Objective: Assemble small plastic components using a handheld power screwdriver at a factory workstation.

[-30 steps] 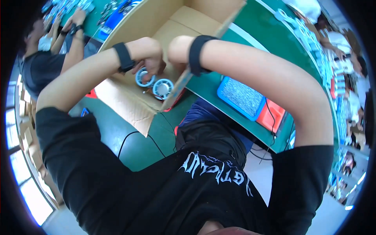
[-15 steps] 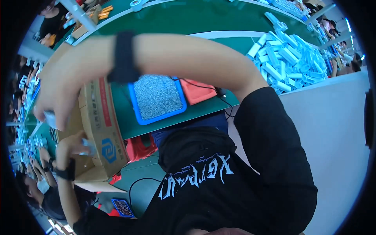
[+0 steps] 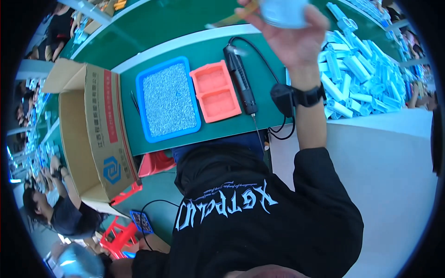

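Note:
My right hand (image 3: 296,46) is raised over the far side of the bench, palm showing, fingers curled round a whitish plastic part (image 3: 285,13) cut off by the upper edge. A thin yellowish strip (image 3: 234,19), blurred, sticks out leftward by its fingertips. Low at the far left, my left hand (image 3: 58,250) is smeared by motion, with a glossy light-blue plastic part (image 3: 79,262) in it. Below the right hand lies a black electric screwdriver (image 3: 241,81), its bit pointing toward me.
An open cardboard box (image 3: 103,125) stands left of a blue tray (image 3: 198,116) of tiny silvery pieces. Beside that sits a salmon two-compartment tray (image 3: 215,91). Light-blue plastic parts (image 3: 357,69) are heaped at right. A red stool (image 3: 118,236) and a co-worker (image 3: 69,222) are at lower left.
My right hand has swung from over the box to the far right side of the bench. My left hand has left the box and dropped to the lower left. The screwdriver has come into view.

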Demonstrator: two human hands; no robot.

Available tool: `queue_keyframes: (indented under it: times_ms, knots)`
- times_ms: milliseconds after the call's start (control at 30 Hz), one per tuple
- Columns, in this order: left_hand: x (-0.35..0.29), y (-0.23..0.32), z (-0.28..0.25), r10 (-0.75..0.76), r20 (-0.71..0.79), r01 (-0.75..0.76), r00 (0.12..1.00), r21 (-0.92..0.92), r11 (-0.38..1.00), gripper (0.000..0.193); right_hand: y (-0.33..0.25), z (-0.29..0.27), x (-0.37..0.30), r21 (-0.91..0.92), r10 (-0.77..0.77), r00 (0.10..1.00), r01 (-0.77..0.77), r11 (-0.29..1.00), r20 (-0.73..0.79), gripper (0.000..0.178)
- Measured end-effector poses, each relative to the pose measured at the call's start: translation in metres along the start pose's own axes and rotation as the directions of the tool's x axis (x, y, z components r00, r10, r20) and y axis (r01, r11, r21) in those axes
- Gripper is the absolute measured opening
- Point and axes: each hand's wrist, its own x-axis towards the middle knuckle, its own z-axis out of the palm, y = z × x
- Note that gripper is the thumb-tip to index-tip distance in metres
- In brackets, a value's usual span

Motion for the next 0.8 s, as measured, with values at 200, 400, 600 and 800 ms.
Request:
queue_keyframes:
  times_ms: [200,400,600,800]
  knots:
    - [-0.102,-0.012,0.175,-0.072,0.805,0.709,0.589,-0.472,0.523,0.065,-0.024,-0.049,-0.033,-0.583,0.004,0.958,-0.179,0.792,-0.288,0.066]
    - [-0.1,-0.014,0.29,0.031,0.692,0.432,0.721,-0.483,0.762,0.058,0.024,-0.073,-0.044,-0.526,0.307,0.832,-0.536,0.66,-0.463,0.054]
    - [-0.123,-0.033,0.323,0.073,0.685,0.342,0.725,-0.45,0.825,0.061,0.065,-0.059,-0.024,-0.756,0.37,0.763,-0.623,0.202,-0.53,0.033]
    - [-0.137,-0.06,0.327,0.011,0.699,0.395,0.716,-0.418,0.818,0.061,0.098,-0.054,-0.028,-0.893,0.283,0.877,-0.283,-0.349,-0.388,0.031]
